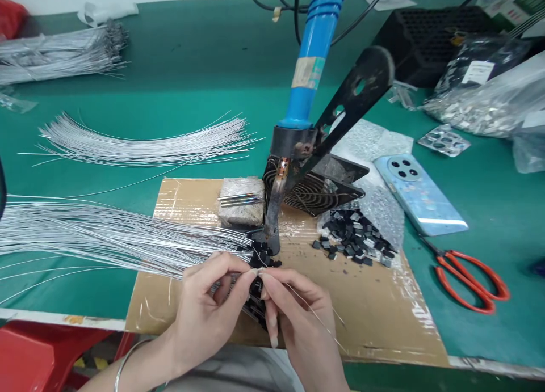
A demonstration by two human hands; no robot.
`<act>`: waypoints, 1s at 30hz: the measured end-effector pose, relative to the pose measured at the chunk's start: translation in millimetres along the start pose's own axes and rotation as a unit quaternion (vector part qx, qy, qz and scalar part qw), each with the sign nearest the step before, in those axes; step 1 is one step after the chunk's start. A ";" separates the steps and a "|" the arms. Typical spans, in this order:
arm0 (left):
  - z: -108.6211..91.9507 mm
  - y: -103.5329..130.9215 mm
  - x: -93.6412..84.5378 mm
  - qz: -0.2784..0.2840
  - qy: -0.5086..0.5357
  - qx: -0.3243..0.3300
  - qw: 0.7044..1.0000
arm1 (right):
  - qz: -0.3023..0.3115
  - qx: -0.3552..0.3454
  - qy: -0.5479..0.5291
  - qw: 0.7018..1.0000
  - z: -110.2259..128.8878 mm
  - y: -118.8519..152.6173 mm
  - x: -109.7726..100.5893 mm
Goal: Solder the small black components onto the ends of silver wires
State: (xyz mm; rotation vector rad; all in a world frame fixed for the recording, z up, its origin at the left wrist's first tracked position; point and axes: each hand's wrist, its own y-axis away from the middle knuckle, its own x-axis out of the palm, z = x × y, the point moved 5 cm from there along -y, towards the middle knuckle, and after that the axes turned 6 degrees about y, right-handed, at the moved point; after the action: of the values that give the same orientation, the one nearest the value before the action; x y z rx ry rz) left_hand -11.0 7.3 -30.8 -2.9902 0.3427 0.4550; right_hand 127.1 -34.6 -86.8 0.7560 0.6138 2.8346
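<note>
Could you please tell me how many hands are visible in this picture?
2: the left hand, near the end of the wire bundle, and the right hand, close beside it above the cardboard.

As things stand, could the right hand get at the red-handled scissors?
Likely yes: only flat cardboard and green tabletop lie between the right hand and the scissors. It seems to be pinching thin wire, though, so it might need freeing first.
</note>
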 end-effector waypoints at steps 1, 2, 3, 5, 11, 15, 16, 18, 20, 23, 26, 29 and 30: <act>-0.8 0.3 0.2 -0.002 -0.007 0.007 1.000 | 0.000 0.003 -0.002 1.000 -0.3 -0.1 0.2; -1.4 0.7 0.3 -0.003 -0.014 0.014 1.000 | 0.001 0.006 -0.004 1.000 -0.6 -0.2 0.5; -1.9 1.1 0.5 -0.005 -0.019 0.020 1.000 | 0.000 0.009 -0.007 1.000 -0.6 -0.1 0.8; -2.5 2.0 0.7 -0.007 -0.028 0.031 0.999 | 0.001 0.010 -0.014 1.000 -0.2 0.1 1.6; -0.7 4.2 2.2 -0.011 -0.037 0.041 0.998 | 0.006 0.014 -0.028 0.999 -1.3 0.8 1.7; -0.5 4.9 3.2 -0.011 -0.035 0.049 0.998 | -0.001 0.021 -0.030 0.999 -2.3 0.4 -0.1; -1.1 4.8 3.3 -0.009 -0.035 0.053 0.998 | -0.001 0.024 -0.031 0.999 -1.6 0.3 0.2; -2.8 4.1 3.0 -0.005 -0.036 0.059 0.998 | 0.003 0.031 -0.028 0.999 1.7 0.4 1.6; -4.7 3.4 2.2 0.002 -0.036 0.064 0.997 | -0.003 0.045 -0.021 0.999 6.8 0.7 2.5; -6.5 3.4 0.9 0.017 -0.043 0.068 0.997 | -0.019 0.074 -0.007 0.997 15.5 1.0 1.8; -6.1 3.9 0.2 0.029 -0.053 0.064 0.996 | -0.010 0.099 0.014 0.995 21.6 0.5 0.6; -5.3 3.5 0.3 0.026 -0.056 0.059 0.996 | -0.002 0.108 0.028 0.994 23.0 -0.1 -0.9; -5.2 3.2 0.5 0.021 -0.058 0.058 0.996 | -0.003 0.106 0.027 0.994 22.6 -0.3 -1.1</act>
State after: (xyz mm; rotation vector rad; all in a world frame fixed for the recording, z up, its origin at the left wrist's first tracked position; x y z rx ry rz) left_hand -9.9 3.4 -26.2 -2.8352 0.4075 0.5882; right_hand 139.5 -26.7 -69.6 0.7101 0.9338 2.8228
